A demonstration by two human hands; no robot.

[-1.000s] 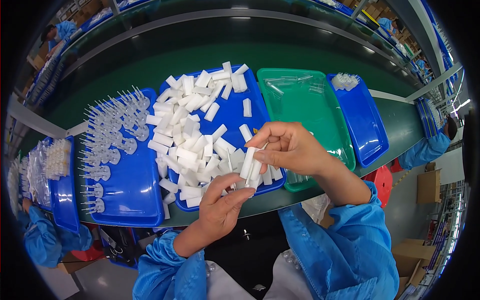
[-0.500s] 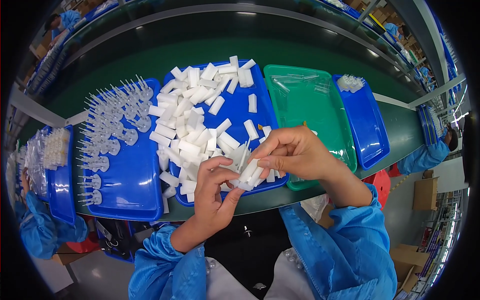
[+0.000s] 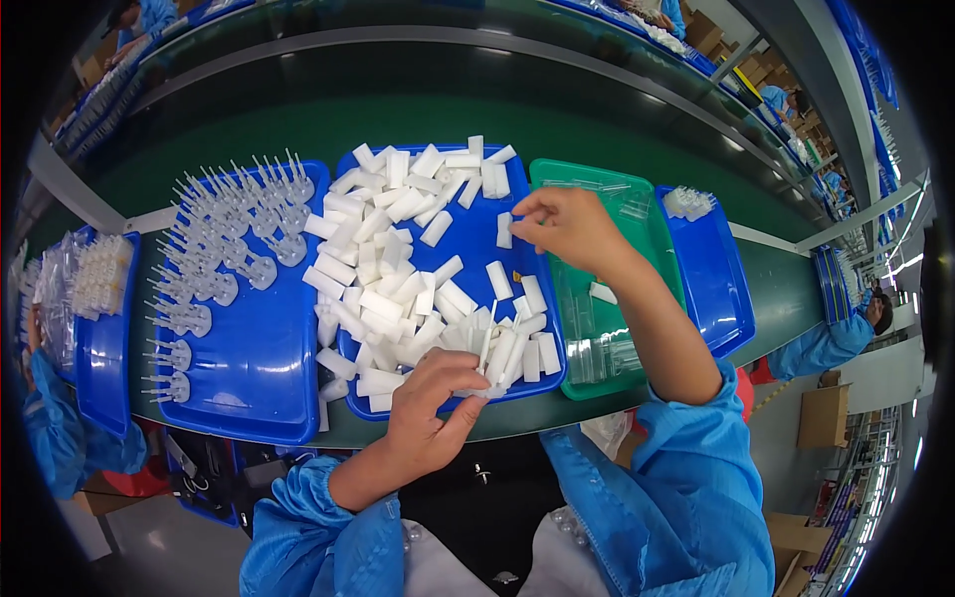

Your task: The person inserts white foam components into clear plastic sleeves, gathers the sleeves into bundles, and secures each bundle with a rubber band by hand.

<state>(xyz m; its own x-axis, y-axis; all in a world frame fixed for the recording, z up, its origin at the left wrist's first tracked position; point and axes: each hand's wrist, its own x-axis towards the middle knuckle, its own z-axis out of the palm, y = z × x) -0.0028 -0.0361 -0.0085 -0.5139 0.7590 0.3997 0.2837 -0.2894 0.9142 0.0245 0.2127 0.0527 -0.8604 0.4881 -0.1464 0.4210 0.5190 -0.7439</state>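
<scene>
My left hand (image 3: 430,410) is curled round a clear plastic base (image 3: 483,391) with thin upright prongs, near the front edge of the middle blue tray (image 3: 453,237). White blocks (image 3: 511,356) stand on this base, though the heap behind makes its outline hard to trace. Toward the tray's far right, my right hand (image 3: 569,231) has thumb and forefinger closed at the right edge of a lone white block (image 3: 504,231). The block still lies on the tray. Many similar white blocks (image 3: 383,269) are heaped in the tray's left half.
A blue tray (image 3: 261,368) on the left carries rows of clear pronged bases (image 3: 214,254). Right of the middle tray are a green tray (image 3: 607,289) with clear plastic pieces and a blue tray (image 3: 711,289) with a small white cluster. Co-workers in blue sleeves sit on both sides.
My right hand has left the base held in my left hand and moved up and away to the lone block. The left hand keeps its hold, slightly lower. The whole view has shifted a little.
</scene>
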